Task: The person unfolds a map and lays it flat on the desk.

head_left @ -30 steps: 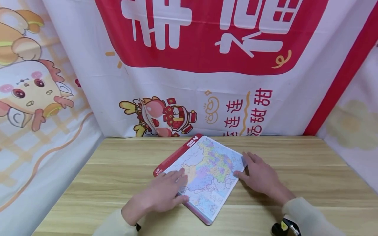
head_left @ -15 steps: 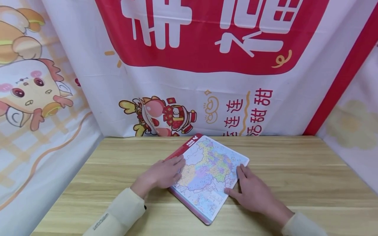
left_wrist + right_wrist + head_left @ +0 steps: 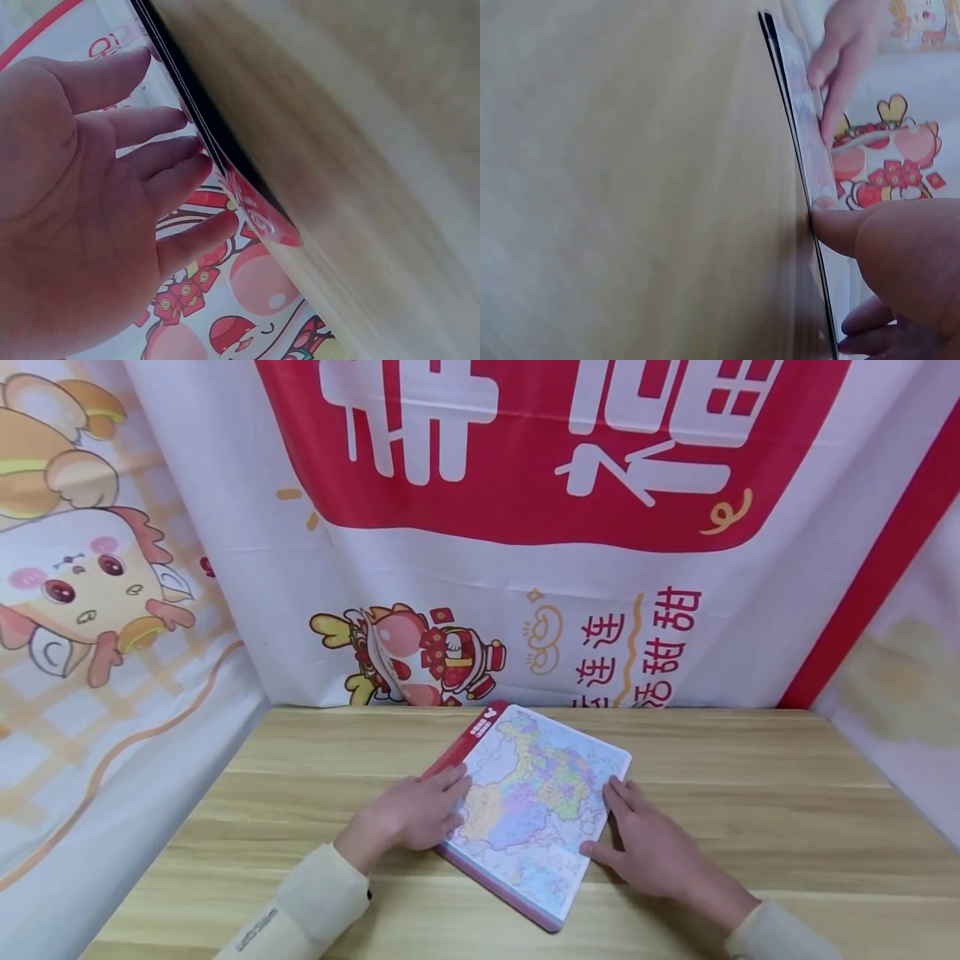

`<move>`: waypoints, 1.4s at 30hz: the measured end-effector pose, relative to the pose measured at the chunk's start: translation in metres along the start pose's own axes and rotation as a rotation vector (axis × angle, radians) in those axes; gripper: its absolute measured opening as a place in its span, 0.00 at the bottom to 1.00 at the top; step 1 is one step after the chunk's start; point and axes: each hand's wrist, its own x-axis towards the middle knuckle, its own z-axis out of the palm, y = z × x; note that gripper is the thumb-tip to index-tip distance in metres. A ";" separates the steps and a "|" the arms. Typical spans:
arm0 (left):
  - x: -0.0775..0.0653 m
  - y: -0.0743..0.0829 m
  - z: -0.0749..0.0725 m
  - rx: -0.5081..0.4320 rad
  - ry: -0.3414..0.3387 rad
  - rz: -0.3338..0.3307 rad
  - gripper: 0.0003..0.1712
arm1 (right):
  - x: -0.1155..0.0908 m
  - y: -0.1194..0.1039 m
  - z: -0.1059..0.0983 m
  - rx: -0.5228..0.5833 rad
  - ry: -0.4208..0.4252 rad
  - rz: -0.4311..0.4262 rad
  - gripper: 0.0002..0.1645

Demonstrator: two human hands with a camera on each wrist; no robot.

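Observation:
A thin map board (image 3: 525, 793) with a coloured map and a red strip along its upper left side lies turned at an angle on the wooden table. My left hand (image 3: 431, 810) rests on its left corner, fingers spread over the margin. In the left wrist view the fingers (image 3: 176, 184) stretch out straight toward the board's dark edge (image 3: 199, 112). My right hand (image 3: 652, 843) touches the lower right edge with thumb and fingertips. The right wrist view shows that thumb (image 3: 840, 225) on the edge, which has two thin dark layers (image 3: 791, 112) slightly parted at the far end.
The pale wooden table (image 3: 750, 802) reaches back to a white and red printed cloth (image 3: 450, 560) hanging behind it. Another cloth with a cartoon figure (image 3: 90, 577) hangs on the left, and a white cloth (image 3: 900, 685) on the right.
My left hand has slid up along the board's left side. My right hand has come lower along the right edge. The board's near corner has shifted slightly right.

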 end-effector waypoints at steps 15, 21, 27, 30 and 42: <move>-0.031 0.019 0.013 0.100 -0.014 0.108 0.44 | 0.021 0.026 -0.009 -0.044 0.014 -0.010 0.51; -0.039 0.028 0.013 0.131 -0.004 0.133 0.44 | 0.026 0.029 -0.012 -0.063 0.018 -0.004 0.49; -0.042 0.029 0.012 0.108 0.005 0.114 0.44 | 0.027 0.031 -0.012 -0.059 0.010 0.002 0.50; -0.042 0.025 0.011 0.065 0.028 0.071 0.43 | 0.023 0.031 -0.011 -0.050 0.013 0.004 0.48; -0.038 0.006 0.011 -0.026 0.072 -0.057 0.37 | 0.021 0.029 -0.004 0.043 0.043 -0.027 0.43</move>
